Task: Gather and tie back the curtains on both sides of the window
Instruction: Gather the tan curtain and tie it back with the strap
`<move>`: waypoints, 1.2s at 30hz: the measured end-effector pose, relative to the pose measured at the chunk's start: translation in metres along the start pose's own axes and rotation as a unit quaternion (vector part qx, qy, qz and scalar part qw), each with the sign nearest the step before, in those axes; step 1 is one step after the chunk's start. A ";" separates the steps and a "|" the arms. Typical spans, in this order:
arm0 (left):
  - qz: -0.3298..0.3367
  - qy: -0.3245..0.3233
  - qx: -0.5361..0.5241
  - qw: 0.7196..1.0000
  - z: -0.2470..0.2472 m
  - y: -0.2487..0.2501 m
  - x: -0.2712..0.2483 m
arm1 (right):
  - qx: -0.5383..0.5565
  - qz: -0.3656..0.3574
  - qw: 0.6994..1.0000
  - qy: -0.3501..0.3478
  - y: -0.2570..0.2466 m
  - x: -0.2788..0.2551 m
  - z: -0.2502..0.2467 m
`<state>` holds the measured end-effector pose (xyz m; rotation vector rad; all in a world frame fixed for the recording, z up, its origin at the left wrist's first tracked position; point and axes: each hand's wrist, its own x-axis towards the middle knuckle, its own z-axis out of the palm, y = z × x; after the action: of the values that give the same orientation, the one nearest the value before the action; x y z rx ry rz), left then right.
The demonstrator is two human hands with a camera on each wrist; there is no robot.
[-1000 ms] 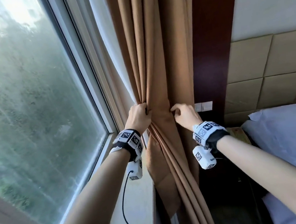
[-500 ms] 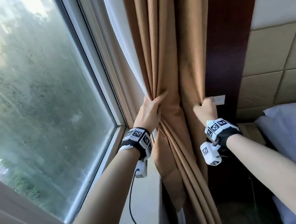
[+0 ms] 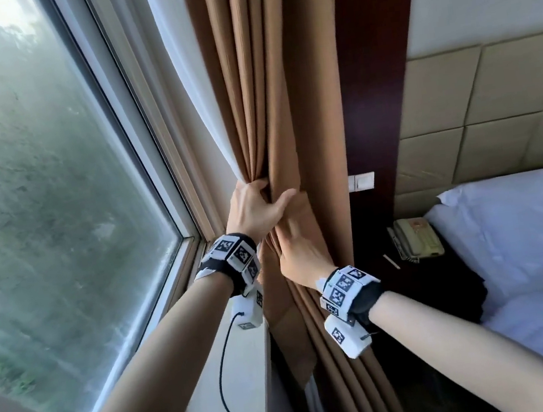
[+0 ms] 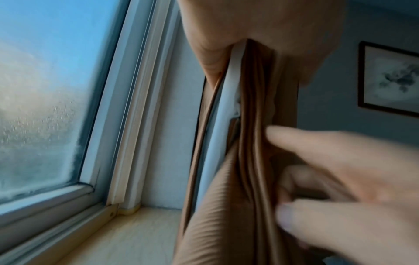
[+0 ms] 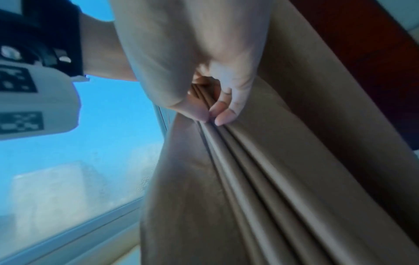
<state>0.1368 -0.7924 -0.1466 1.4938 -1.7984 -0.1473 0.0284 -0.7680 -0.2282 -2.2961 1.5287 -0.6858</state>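
Curtain (image 3: 272, 119) folds are bunched in the left hand (image 3: 253, 208), which grips them; just below, the right hand (image 3: 299, 257) pinches the same folds.

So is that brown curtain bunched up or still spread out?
Bunched up. The brown curtain narrows into tight pleats where the left hand grips it; the right hand holds it just below.

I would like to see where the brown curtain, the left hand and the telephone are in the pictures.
brown curtain (image 3: 266, 68), head view, on its hanging folds.
left hand (image 3: 253, 208), head view, on its back.
telephone (image 3: 417, 236), head view, on its body.
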 end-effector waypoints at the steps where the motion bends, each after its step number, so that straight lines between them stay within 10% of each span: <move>1: -0.010 -0.006 0.019 1.000 0.001 -0.006 0.002 | 0.003 -0.017 1.000 -0.017 0.004 0.000 -0.002; 5: -0.013 -0.015 0.040 0.999 -0.006 -0.014 0.006 | 0.092 -0.026 0.995 0.003 0.035 0.029 -0.024; 15: 0.097 -0.072 0.114 0.986 -0.008 -0.013 0.006 | 0.182 0.259 0.933 0.171 0.123 0.130 -0.093; 24: -0.002 -0.013 0.043 0.999 0.000 -0.022 0.020 | 0.158 0.130 0.921 0.332 0.079 0.057 -0.047; 36: -0.023 -0.016 0.019 0.999 0.015 0.013 0.003 | 0.000 -0.007 0.999 0.047 0.013 0.007 -0.025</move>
<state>0.1169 -0.7970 -0.1481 1.5690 -1.8008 -0.1619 0.0069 -0.7794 -0.2124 -2.3073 1.5546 -0.8066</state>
